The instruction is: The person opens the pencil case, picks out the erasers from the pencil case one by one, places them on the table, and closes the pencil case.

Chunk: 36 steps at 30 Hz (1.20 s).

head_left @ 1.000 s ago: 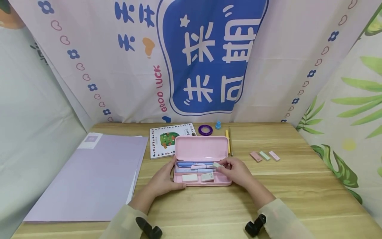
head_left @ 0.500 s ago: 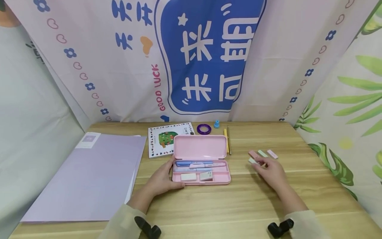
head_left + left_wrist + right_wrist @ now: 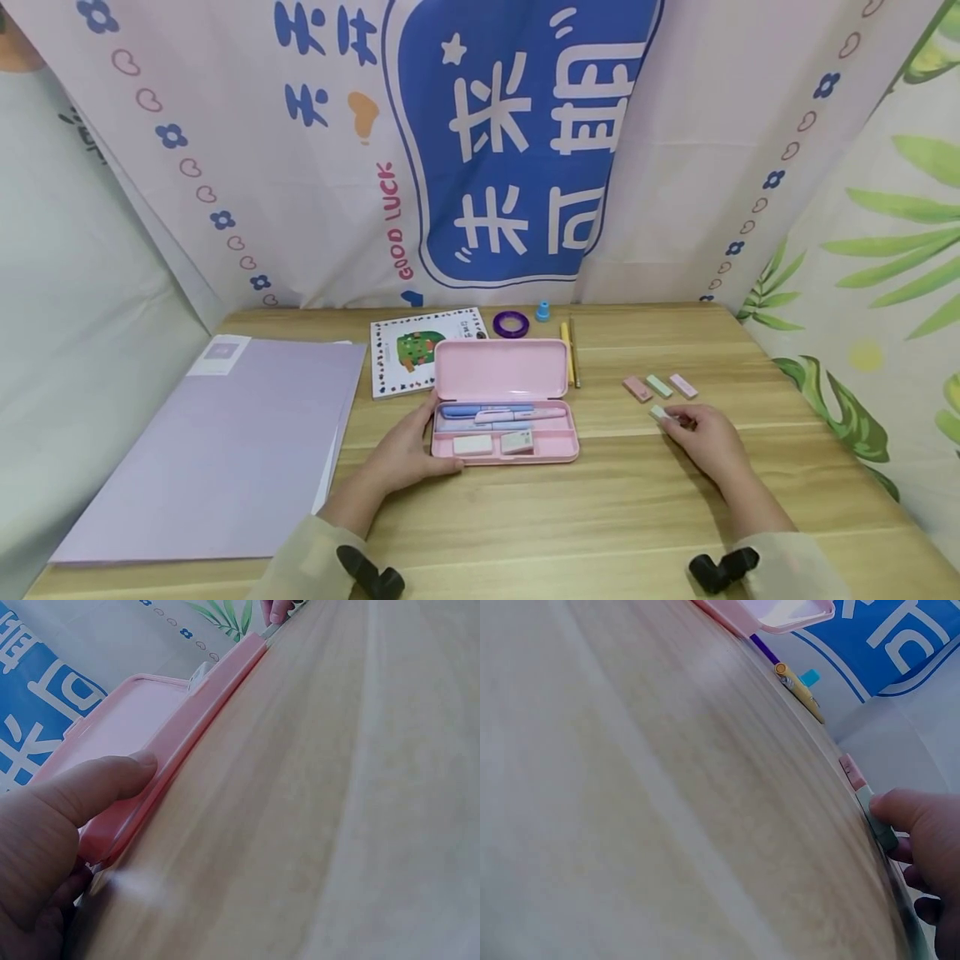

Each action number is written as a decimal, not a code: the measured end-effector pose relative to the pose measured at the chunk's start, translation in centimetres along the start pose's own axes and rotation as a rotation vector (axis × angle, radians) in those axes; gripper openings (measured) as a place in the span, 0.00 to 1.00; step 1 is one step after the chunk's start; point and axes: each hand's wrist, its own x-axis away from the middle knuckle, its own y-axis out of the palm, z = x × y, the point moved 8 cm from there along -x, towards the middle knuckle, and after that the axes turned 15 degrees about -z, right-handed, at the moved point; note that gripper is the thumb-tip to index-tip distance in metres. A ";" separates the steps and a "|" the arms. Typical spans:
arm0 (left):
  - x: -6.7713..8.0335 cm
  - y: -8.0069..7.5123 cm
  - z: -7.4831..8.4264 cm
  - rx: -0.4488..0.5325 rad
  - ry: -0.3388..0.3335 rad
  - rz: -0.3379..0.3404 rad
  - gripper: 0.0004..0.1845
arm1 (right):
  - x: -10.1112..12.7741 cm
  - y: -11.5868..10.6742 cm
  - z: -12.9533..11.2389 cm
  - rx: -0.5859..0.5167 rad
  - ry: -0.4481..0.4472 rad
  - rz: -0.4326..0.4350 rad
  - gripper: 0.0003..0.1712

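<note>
The pencil case (image 3: 504, 410) lies open mid-table, rigid and light; the left hand (image 3: 405, 454) grips its left end, thumb on the rim. The right hand (image 3: 708, 437) pinches a small eraser (image 3: 660, 413) on the table below three others; it seems light, slightly rubbery, best held by its long edges. The right wrist view shows the thumb (image 3: 904, 810) pressing it, hidden overhead.

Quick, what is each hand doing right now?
Left hand: fingers curled round the left end of the open pink pencil case, holding it.
Right hand: fingertips pinching a small pale eraser on the table.
</note>
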 end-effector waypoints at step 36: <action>0.3 -0.1 0.2 0.009 0.009 0.008 0.67 | 0.0 10.0 -18.2 0.038 -0.554 -0.206 0.18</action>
